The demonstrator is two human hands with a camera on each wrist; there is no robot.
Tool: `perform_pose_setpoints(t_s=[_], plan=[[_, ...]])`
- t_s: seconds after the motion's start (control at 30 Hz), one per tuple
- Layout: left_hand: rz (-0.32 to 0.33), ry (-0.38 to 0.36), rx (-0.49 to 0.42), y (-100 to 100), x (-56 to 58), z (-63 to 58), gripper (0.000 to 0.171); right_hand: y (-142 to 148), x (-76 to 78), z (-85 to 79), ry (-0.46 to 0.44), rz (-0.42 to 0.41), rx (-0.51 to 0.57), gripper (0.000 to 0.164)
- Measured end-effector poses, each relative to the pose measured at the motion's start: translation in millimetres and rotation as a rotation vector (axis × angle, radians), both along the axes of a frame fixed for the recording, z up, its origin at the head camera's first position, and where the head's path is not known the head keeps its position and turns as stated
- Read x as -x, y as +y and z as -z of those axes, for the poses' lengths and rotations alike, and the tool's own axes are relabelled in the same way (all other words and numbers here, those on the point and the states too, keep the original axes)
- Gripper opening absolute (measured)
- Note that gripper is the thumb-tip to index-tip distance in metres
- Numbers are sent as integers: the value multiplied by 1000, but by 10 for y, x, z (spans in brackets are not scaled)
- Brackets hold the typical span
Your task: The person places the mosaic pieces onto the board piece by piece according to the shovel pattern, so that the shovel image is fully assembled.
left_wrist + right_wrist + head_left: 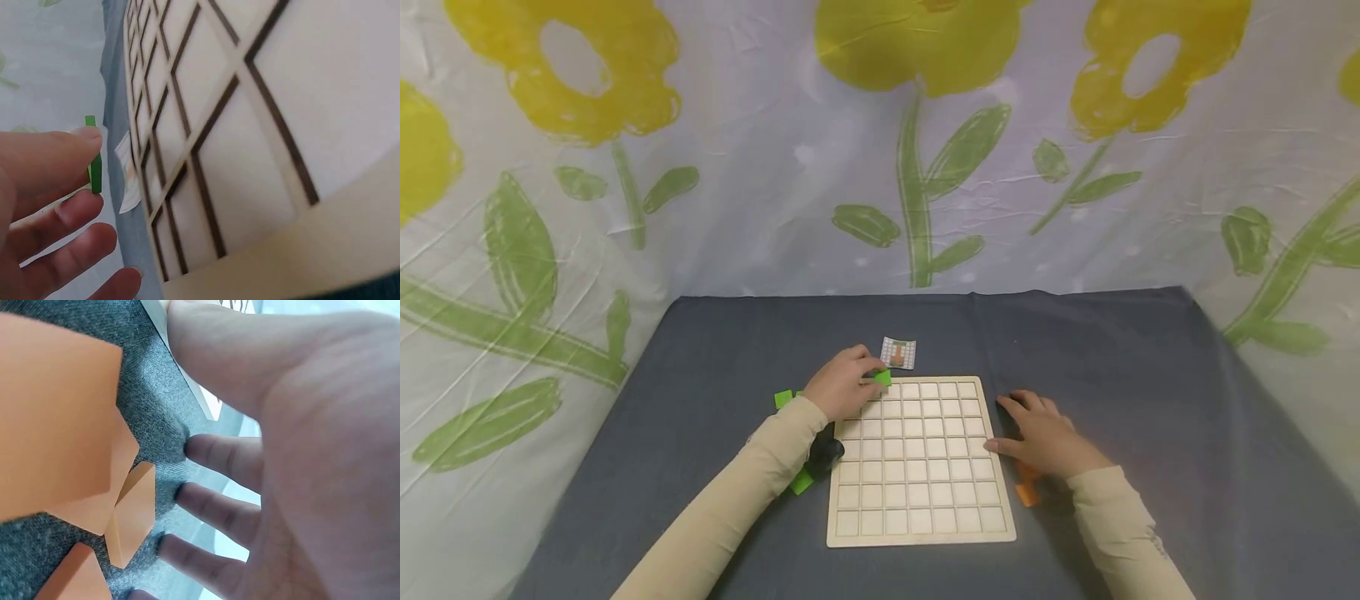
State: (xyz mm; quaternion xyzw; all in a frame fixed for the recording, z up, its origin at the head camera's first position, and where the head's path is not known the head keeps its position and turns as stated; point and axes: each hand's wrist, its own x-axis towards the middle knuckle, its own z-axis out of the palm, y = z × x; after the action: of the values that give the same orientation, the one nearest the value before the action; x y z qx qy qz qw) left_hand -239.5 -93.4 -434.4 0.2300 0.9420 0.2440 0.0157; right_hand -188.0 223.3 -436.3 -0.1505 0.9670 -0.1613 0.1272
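Observation:
My left hand [844,385] pinches a thin green square tile [95,169] between thumb and fingers. In the head view that tile overlaps the top edge of a pale wooden grid board [925,537], near its far left corner. The other left fingers are loosely bent. At the board's right edge my right hand [1047,433] rests with fingers spread, its thumb at the board's rim and its fingertips on the dark cloth. Several orange tiles [56,425] lie beside and partly under that hand, overlapping each other. The hand holds none of them.
A small printed pattern card [898,353] lies just beyond the board. Left of the board are green tiles [802,481] and a round black object [826,454], partly behind the left forearm. A flower-print curtain [760,192] hangs behind the dark cloth [1112,350].

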Motion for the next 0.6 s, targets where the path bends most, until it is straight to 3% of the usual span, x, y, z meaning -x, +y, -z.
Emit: perform_pose_setpoints(t_s=[0.3,0.6], plan=[[-4,34,127,131,-5,86,26,8,25,25,-5,-1,-9,81],[-1,27,142,180,15,85,27,10,16,29,9,16,-9,81]])
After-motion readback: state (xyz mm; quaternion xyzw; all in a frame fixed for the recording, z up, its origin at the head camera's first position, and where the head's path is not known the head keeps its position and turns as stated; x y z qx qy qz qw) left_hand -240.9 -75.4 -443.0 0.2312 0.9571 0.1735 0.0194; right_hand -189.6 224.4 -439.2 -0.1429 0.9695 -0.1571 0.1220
